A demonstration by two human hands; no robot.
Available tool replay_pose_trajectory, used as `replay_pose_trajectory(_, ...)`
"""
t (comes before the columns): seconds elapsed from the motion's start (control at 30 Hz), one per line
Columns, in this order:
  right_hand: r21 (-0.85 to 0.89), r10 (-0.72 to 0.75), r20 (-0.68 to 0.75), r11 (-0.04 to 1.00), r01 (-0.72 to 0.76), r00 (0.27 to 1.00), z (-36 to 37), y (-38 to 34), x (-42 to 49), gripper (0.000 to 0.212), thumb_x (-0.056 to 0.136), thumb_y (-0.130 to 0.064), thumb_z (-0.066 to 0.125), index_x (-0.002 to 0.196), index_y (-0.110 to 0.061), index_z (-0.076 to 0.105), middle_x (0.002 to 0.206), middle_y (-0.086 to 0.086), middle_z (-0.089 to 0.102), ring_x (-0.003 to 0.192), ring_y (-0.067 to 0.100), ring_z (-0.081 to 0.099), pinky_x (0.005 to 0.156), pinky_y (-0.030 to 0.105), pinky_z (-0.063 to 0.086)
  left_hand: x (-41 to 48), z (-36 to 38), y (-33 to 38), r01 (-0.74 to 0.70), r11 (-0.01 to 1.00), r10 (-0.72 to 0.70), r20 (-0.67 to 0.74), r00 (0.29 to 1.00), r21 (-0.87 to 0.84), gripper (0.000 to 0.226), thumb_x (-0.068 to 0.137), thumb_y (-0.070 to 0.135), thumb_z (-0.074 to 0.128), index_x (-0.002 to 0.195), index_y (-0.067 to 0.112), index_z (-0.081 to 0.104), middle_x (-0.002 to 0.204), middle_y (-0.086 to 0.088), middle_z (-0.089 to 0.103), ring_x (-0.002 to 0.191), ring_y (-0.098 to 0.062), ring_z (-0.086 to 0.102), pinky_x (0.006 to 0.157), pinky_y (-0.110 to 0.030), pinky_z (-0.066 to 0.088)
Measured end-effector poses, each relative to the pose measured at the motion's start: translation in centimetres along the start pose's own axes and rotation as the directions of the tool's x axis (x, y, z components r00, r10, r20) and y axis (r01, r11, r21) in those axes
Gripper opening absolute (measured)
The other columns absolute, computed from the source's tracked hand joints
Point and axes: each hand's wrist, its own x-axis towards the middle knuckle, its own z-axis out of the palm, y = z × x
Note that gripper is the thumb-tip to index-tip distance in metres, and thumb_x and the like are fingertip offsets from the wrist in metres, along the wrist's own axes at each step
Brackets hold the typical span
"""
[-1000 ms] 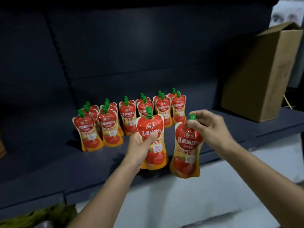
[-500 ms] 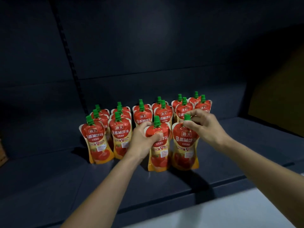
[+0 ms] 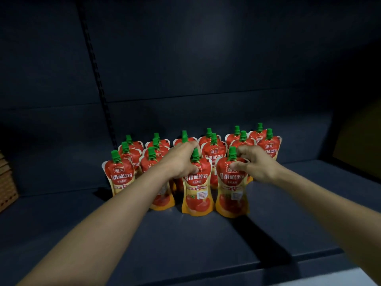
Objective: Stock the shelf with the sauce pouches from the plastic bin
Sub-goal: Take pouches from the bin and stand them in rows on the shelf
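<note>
Several red and yellow sauce pouches with green caps stand in rows on the dark shelf (image 3: 206,244). My left hand (image 3: 181,159) grips the top of a front pouch (image 3: 198,195) that stands upright on the shelf. My right hand (image 3: 255,164) pinches the neck of the pouch next to it (image 3: 232,195), also upright at the front of the group. Further pouches stand behind, such as the back right one (image 3: 269,147), and one at the front left (image 3: 121,176). The plastic bin is out of view.
A brown cardboard box (image 3: 358,139) sits in shadow at the right end of the shelf. A woven brown object (image 3: 6,182) shows at the left edge. Bare shelf lies in front of the pouches and to their right.
Both hands carried their pouches from beyond the shelf's front edge onto the shelf and set them upright in the front row. The view has moved closer and to the left.
</note>
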Motion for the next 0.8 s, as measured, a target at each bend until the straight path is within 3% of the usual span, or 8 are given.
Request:
replay_pose_trajectory(0.1,0.017,0.021,0.018,1.000,-0.021,1.000,0.1,0.5,1.7,0.007,0.087,-0.014,0.068,0.087,-0.020,0.064,0.106,-0.005,0.069,0.115,0.015,0.058,0.099,0.042,0.049,1.0,-0.2,-0.2,0.008,0.999,-0.007,-0.004,1.000,0.032,0.035,0.081,0.019,0.077,0.102,0.027,0.050,0.117,0.000,0.052,0.103,-0.021,0.054,0.078,-0.030,0.046)
replay_pose_trajectory(0.2,0.090,0.033,0.023,0.995,-0.035,0.999,0.3,0.1,2.4,0.016,0.088,-0.009,0.066,0.083,-0.024,0.064,0.098,-0.009,0.067,0.108,0.012,0.058,0.092,0.035,0.052,1.4,0.0,-0.5,0.008,0.999,-0.008,-0.004,1.000,0.033,0.034,0.082,0.017,0.076,0.102,0.028,0.050,0.119,-0.001,0.052,0.101,-0.020,0.053,0.079,-0.030,0.049)
replay_pose_trajectory(0.4,0.142,0.023,0.039,0.989,-0.029,0.999,0.9,0.3,3.8,0.017,0.090,-0.007,0.063,0.087,-0.024,0.064,0.103,-0.008,0.068,0.104,0.007,0.059,0.093,0.032,0.048,2.3,0.0,-1.1,0.012,1.000,-0.012,-0.020,1.000,0.029,0.033,0.084,0.016,0.074,0.099,0.029,0.049,0.118,-0.001,0.053,0.097,-0.018,0.051,0.074,-0.028,0.047)
replay_pose_trajectory(0.57,0.164,0.017,0.055,0.986,-0.026,0.998,0.8,1.0,4.5,0.014,0.090,-0.009,0.063,0.097,-0.021,0.066,0.108,-0.007,0.069,0.105,0.005,0.060,0.085,0.023,0.050,2.7,0.0,-1.4,0.015,0.999,-0.014,-0.020,1.000,0.040,0.031,0.085,0.014,0.073,0.100,0.028,0.049,0.121,-0.003,0.054,0.098,-0.017,0.053,0.076,-0.031,0.054)
replay_pose_trajectory(0.7,0.160,0.012,0.054,0.987,-0.021,0.998,0.9,1.4,4.9,0.017,0.089,-0.010,0.064,0.105,-0.016,0.067,0.111,-0.005,0.070,0.108,0.009,0.062,0.092,0.032,0.051,2.8,0.0,-1.7,0.019,0.999,-0.018,-0.016,1.000,0.041,0.033,0.084,0.014,0.074,0.096,0.030,0.047,0.122,-0.003,0.054,0.101,-0.020,0.056,0.070,-0.029,0.051)
replay_pose_trajectory(0.8,0.155,0.018,0.048,0.988,-0.026,0.999,1.0,1.4,4.9,0.019,0.090,-0.010,0.063,0.108,-0.015,0.066,0.112,-0.004,0.069,0.109,0.010,0.062,0.090,0.029,0.051,2.9,0.1,-1.8,0.015,0.999,-0.014,-0.016,1.000,0.047,0.033,0.084,0.014,0.074,0.096,0.030,0.047,0.123,-0.002,0.053,0.100,-0.018,0.054,0.069,-0.027,0.047)
